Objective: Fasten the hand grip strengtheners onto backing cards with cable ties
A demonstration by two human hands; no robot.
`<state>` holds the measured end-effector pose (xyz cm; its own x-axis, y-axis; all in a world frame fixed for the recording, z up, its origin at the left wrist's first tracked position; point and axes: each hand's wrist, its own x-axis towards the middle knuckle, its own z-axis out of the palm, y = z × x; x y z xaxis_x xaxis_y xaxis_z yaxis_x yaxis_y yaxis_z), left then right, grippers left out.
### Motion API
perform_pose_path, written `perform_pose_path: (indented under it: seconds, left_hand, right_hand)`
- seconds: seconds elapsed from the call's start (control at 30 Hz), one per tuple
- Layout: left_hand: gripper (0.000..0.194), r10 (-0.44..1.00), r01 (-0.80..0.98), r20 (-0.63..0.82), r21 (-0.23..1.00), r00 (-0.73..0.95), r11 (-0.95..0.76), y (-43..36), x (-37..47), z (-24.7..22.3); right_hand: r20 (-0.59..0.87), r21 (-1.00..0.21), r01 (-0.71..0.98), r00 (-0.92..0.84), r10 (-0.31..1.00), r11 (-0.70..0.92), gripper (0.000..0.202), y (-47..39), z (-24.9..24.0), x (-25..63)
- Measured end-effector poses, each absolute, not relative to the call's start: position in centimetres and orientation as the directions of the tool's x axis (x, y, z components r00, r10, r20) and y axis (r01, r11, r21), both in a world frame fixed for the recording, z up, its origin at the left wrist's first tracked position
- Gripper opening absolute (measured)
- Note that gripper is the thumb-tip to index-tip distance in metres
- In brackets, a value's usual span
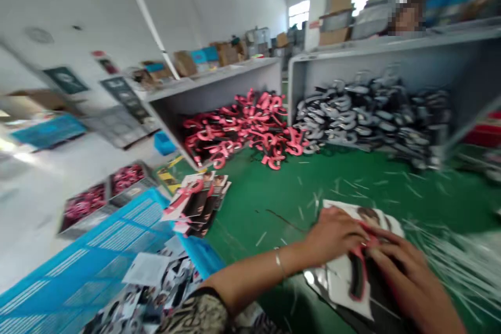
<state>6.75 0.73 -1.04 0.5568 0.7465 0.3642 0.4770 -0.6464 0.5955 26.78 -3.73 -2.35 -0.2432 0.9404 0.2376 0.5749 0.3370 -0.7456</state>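
Note:
A pink-and-black handled tool point(357, 277) lies on a white printed card point(340, 284) near the bottom right. My left hand point(334, 232) reaches across from the left, its fingers curled over the card's upper part and gripping the tool's pink end. From the right, my right hand point(410, 271) closes its fingertips on the same pink part, touching or nearly touching the left fingers. The fingers hide the exact grip and part of the tool. Beneath the card is a dark, shiny sheet or stack point(319, 282).
Pink tools point(250, 125) spill from one grey bin; grey ones point(352, 115) fill another. Carded tools point(198, 203) lie at the green table's left edge. A blue crate point(90, 250) holds many cards. Thin white strips point(450, 266) are scattered at right.

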Motion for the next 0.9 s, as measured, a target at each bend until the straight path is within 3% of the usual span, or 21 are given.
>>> perform_pose_path:
  seconds: [0.1, 0.2, 0.9]
  left_hand:
    - [0.013, 0.835, 0.374, 0.332, 0.778, 0.438, -0.505, 0.4, 6.7, -0.3]
    - [0.011, 0.864, 0.313, 0.279, 0.849, 0.420, -0.426, 0.8, 6.7, -0.1]
    - [0.009, 0.859, 0.343, 0.259, 0.836, 0.441, -0.428, 0.0, 7.0, -0.4]
  right_hand:
    - [0.172, -0.779, 0.572, -0.199, 0.965, 0.257, 0.027, -4.7, -0.7, 25.8]
    - [0.171, -0.792, 0.557, -0.194, 0.966, 0.252, 0.024, -4.7, -0.1, 25.2]
    - [0.175, -0.808, 0.523, -0.229, 0.957, 0.273, 0.014, -4.6, -0.1, 25.5]
